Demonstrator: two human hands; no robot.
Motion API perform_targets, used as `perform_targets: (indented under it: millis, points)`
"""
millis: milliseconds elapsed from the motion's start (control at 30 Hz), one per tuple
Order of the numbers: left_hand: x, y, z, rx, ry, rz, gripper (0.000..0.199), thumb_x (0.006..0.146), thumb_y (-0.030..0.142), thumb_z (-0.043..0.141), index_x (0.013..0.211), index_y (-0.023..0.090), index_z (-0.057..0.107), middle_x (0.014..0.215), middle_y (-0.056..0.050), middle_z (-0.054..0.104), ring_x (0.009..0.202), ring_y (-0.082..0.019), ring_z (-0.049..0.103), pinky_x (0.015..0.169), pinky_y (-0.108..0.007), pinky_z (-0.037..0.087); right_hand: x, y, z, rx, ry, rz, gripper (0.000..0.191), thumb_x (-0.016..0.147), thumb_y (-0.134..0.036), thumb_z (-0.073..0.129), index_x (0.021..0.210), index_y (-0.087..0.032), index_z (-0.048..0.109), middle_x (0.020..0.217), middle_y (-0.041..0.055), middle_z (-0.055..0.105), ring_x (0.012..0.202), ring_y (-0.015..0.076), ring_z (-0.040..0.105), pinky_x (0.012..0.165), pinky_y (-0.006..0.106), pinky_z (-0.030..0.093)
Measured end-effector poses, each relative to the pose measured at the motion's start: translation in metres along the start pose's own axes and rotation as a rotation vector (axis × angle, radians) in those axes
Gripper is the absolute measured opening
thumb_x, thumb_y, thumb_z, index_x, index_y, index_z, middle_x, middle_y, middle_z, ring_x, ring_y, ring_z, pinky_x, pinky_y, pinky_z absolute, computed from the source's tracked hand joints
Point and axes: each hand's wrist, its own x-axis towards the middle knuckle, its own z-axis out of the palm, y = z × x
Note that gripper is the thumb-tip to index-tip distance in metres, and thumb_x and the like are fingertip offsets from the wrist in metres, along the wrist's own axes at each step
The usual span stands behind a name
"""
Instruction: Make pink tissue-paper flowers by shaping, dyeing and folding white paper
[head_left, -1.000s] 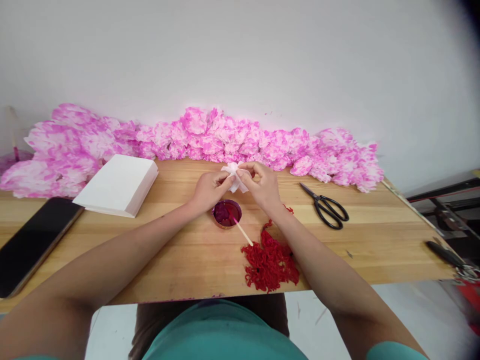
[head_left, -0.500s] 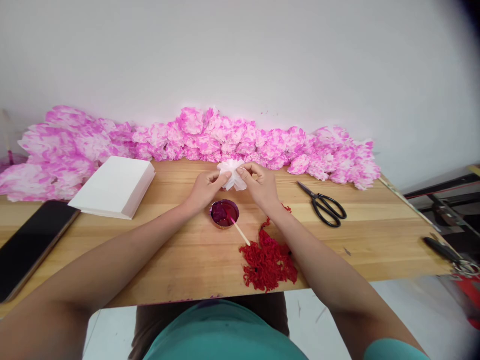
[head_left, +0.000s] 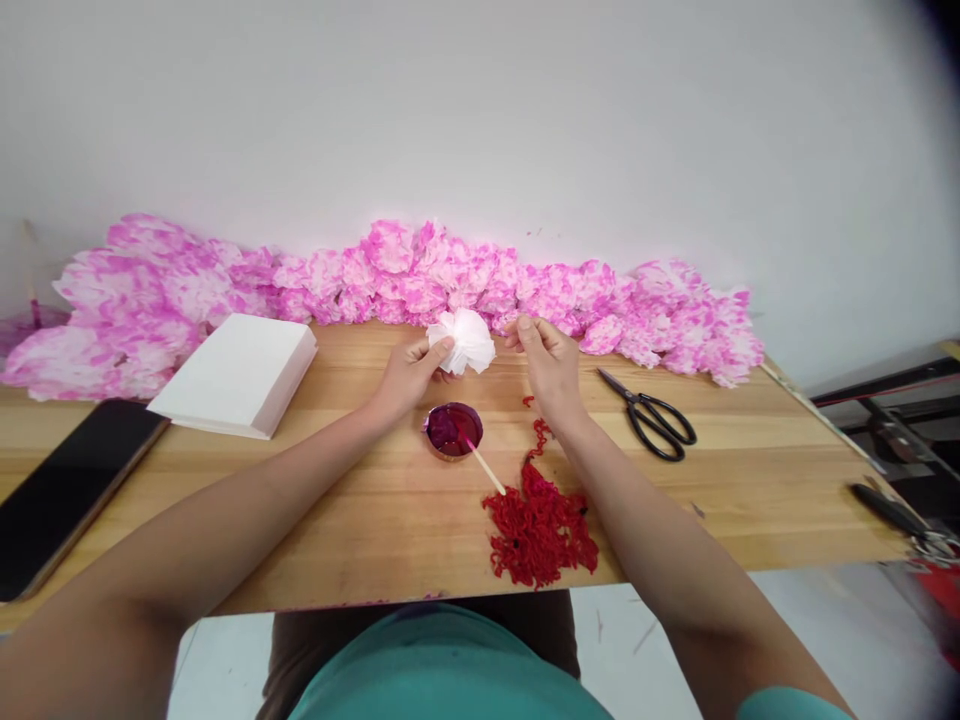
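A white paper flower (head_left: pixel 468 342) is pinched between the thumb and fingers of my left hand (head_left: pixel 412 378), above the wooden table. My right hand (head_left: pixel 549 362) is a short way to the right of the flower, not touching it, its thumb and fingertips drawn together; whether anything small is between them cannot be made out. Just below the flower stands a small bowl of dark magenta dye (head_left: pixel 453 431), with a thin stick (head_left: pixel 487 468) leaning out of it. Curly red yarn (head_left: pixel 541 530) lies in a heap beside my right forearm.
Pink-and-white paper flowers (head_left: pixel 420 275) line the wall side of the wooden table (head_left: pixel 375 540). A stack of white paper (head_left: pixel 236 375) and a black phone (head_left: pixel 67 495) lie left. Black scissors (head_left: pixel 651 415) lie right; another black-handled tool (head_left: pixel 885 505) is at the far right edge.
My right hand has let go of the white flower and moved right. My left hand still holds the flower, which now looks fuller and rounder.
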Motion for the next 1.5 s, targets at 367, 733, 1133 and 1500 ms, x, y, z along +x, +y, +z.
perform_targets:
  millis: [367, 733, 1133, 1500]
  points:
    - [-0.006, 0.001, 0.002, 0.204, -0.091, 0.052, 0.044, 0.085, 0.053, 0.058, 0.07, 0.014, 0.069, 0.068, -0.004, 0.069, 0.065, -0.015, 0.061, 0.064, -0.025, 0.047, -0.004, -0.003, 0.003, -0.597, -0.146, -0.474, 0.032, 0.093, -0.049, 0.056, 0.079, -0.022, 0.066, 0.073, 0.0023, 0.064, 0.076, 0.02, 0.055, 0.078, 0.037, 0.036]
    - [-0.006, 0.006, 0.003, 0.433, -0.187, 0.136, 0.042, 0.09, 0.045, 0.049, 0.065, 0.015, 0.064, 0.065, -0.003, 0.067, 0.066, -0.015, 0.059, 0.068, -0.025, 0.043, -0.007, 0.001, 0.009, -0.396, -0.128, -0.332, 0.024, 0.091, -0.038, 0.06, 0.075, -0.022, 0.065, 0.074, 0.0, 0.066, 0.073, 0.0173, 0.058, 0.076, 0.034, 0.04]
    - [-0.005, -0.003, 0.002, 0.552, -0.209, 0.192, 0.04, 0.089, 0.039, 0.048, 0.055, 0.016, 0.049, 0.054, 0.002, 0.051, 0.054, -0.011, 0.046, 0.056, -0.023, 0.034, -0.004, -0.005, 0.008, -0.586, -0.192, -0.464, 0.021, 0.089, -0.04, 0.062, 0.081, -0.021, 0.068, 0.079, 0.0019, 0.07, 0.08, 0.0192, 0.059, 0.084, 0.038, 0.037]
    - [0.001, 0.0, -0.003, 0.215, -0.143, -0.005, 0.04, 0.081, 0.052, 0.06, 0.066, 0.015, 0.064, 0.066, -0.003, 0.066, 0.067, -0.016, 0.06, 0.066, -0.026, 0.046, 0.006, 0.007, -0.004, -0.057, 0.073, 0.026, 0.032, 0.086, -0.049, 0.062, 0.071, -0.02, 0.061, 0.067, -0.0025, 0.06, 0.065, 0.0129, 0.053, 0.066, 0.027, 0.044]
